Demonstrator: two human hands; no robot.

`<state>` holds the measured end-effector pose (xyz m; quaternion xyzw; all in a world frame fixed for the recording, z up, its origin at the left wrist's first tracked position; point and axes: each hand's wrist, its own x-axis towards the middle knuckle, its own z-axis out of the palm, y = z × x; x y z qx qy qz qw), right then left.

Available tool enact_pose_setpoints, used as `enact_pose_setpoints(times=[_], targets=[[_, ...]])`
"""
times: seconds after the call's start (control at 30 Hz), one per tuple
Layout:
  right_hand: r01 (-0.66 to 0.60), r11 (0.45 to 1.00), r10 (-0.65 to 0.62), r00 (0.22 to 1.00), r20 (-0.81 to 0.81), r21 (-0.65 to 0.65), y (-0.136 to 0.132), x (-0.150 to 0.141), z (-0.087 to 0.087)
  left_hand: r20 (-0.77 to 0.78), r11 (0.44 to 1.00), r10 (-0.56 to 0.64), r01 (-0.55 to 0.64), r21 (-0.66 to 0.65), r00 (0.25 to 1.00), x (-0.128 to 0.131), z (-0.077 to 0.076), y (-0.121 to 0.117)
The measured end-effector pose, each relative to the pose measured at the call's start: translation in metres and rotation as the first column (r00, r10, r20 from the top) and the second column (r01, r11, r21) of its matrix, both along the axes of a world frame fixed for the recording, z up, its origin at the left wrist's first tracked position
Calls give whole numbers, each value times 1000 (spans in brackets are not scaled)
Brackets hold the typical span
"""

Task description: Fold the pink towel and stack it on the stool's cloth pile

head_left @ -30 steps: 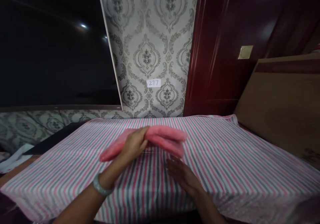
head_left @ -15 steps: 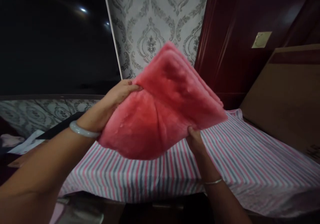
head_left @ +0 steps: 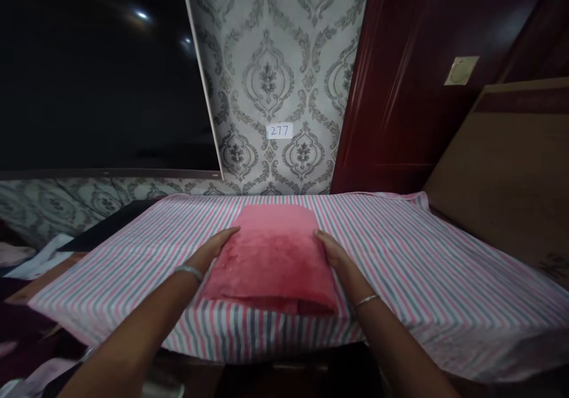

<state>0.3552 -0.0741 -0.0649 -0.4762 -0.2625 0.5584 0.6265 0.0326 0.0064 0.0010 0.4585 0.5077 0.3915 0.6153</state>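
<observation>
Two hands flank a folded pink towel [head_left: 272,256] lying flat on the striped cloth [head_left: 422,279] over the worktop. The left hand [head_left: 216,249] and right hand [head_left: 332,254] rest open, fingers loosely extended against its side edges, gripping nothing. Folding looks complete; only squaring the edges seems left.

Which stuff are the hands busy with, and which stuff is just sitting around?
Busy with:
- folded pink towel, lying flat on the striped cloth
- left hand on its left edge
- right hand on its right edge

Just sitting around:
- label "277" on the wallpaper
- dark screen
- cardboard box
</observation>
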Motion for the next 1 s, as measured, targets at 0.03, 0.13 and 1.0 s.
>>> enact_pose_setpoints(times=[0.03, 0.13, 1.0], targets=[[13, 1000, -13, 1000, 8, -10, -2, -1, -8, -17, 999, -15, 14, -37, 1000, -2, -11, 3], [27, 999, -27, 999, 34, 18, -14, -2, -20, -7, 992, -100, 99, -81, 995, -12, -33, 13], [67, 968, -191, 825, 532, 243, -8, -12, -58, -397, 893, 41, 145, 426, 917, -25, -82, 24]])
